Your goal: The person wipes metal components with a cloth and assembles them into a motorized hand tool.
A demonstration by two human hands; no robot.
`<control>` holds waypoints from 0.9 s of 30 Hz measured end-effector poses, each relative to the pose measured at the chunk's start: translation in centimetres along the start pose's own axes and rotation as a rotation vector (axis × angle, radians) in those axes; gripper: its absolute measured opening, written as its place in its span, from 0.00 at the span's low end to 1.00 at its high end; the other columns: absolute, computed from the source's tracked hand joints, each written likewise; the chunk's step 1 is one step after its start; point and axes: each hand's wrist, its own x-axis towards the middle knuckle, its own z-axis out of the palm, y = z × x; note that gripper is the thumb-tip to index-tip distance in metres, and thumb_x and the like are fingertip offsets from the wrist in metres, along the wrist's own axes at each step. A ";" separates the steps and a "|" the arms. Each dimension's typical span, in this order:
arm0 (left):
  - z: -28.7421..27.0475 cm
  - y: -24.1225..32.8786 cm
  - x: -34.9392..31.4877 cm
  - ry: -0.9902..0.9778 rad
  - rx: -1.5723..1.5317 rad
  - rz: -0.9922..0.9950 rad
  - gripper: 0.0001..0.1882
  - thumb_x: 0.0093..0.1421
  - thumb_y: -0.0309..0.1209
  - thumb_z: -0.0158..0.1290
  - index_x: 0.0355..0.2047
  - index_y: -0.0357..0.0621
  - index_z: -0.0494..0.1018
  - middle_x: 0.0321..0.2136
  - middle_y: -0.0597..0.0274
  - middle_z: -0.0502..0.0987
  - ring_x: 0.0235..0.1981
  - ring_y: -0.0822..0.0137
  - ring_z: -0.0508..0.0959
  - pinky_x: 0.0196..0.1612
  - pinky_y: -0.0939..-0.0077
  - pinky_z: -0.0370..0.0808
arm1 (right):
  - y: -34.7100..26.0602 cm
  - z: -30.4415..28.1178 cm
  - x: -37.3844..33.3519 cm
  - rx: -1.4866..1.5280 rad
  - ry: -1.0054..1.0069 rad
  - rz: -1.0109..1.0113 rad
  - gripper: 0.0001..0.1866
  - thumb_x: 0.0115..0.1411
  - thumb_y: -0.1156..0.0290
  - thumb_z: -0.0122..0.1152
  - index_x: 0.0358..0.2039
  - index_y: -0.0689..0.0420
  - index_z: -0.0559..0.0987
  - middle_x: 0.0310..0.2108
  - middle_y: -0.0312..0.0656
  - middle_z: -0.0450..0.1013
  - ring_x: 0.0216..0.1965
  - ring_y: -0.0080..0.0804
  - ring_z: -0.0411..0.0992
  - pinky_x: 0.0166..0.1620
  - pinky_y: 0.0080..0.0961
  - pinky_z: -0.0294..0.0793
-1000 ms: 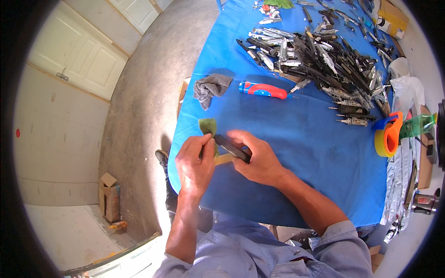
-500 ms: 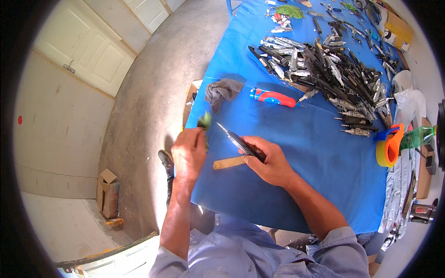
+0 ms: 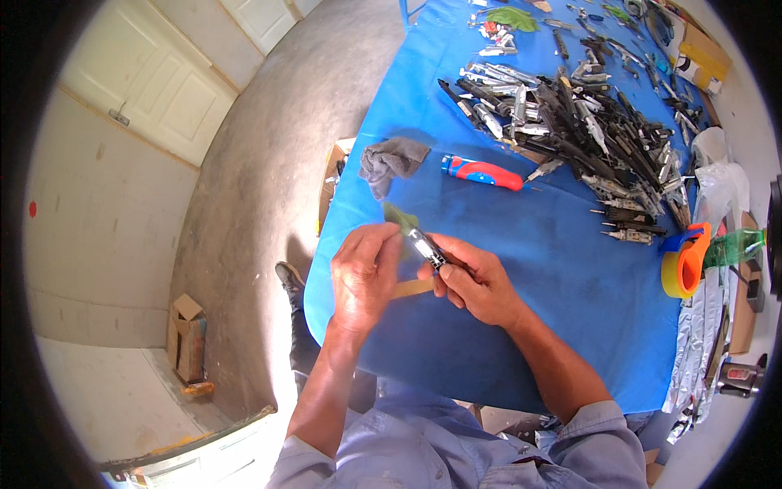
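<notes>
My right hand [image 3: 476, 281] grips a small black and silver folding knife [image 3: 428, 248] over the blue table [image 3: 562, 277]. My left hand [image 3: 365, 273] pinches a green scrap of cloth [image 3: 401, 218] against the knife's upper end. A flat tan stick [image 3: 414, 288] lies on the table just under both hands.
A grey rag [image 3: 389, 161] and a red and blue handled tool [image 3: 482, 173] lie beyond the hands. A large heap of dark folding knives [image 3: 582, 134] fills the far right. Yellow tape on an orange dispenser [image 3: 687, 262] sits at the right edge. Cardboard boxes stand on the concrete floor at left.
The hands have come together on the knife again, the left hand with the green cloth moving right onto it. The view shifted slightly.
</notes>
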 end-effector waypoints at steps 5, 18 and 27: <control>-0.4 -1.7 -0.9 -0.014 0.073 -0.024 0.06 0.62 0.22 0.60 0.40 0.37 0.80 0.33 0.54 0.82 0.32 0.60 0.82 0.36 0.69 0.79 | 0.2 0.0 0.0 0.132 -0.026 0.089 0.26 0.71 0.73 0.45 0.69 0.59 0.65 0.40 0.41 0.78 0.27 0.18 0.73 0.23 0.13 0.66; 1.2 0.3 -0.9 -0.133 -0.091 -0.144 0.05 0.62 0.21 0.58 0.38 0.37 0.80 0.31 0.55 0.81 0.28 0.66 0.80 0.33 0.71 0.76 | -0.2 -1.1 0.3 0.407 -0.007 0.095 0.27 0.70 0.71 0.49 0.69 0.60 0.65 0.42 0.41 0.76 0.20 0.19 0.69 0.19 0.16 0.64; -0.8 3.4 0.0 0.023 -0.144 -0.196 0.06 0.62 0.24 0.61 0.40 0.37 0.81 0.32 0.56 0.81 0.28 0.70 0.80 0.31 0.74 0.78 | -0.5 -1.1 0.6 0.498 0.142 0.133 0.28 0.69 0.68 0.52 0.68 0.60 0.66 0.39 0.38 0.74 0.26 0.20 0.71 0.20 0.16 0.63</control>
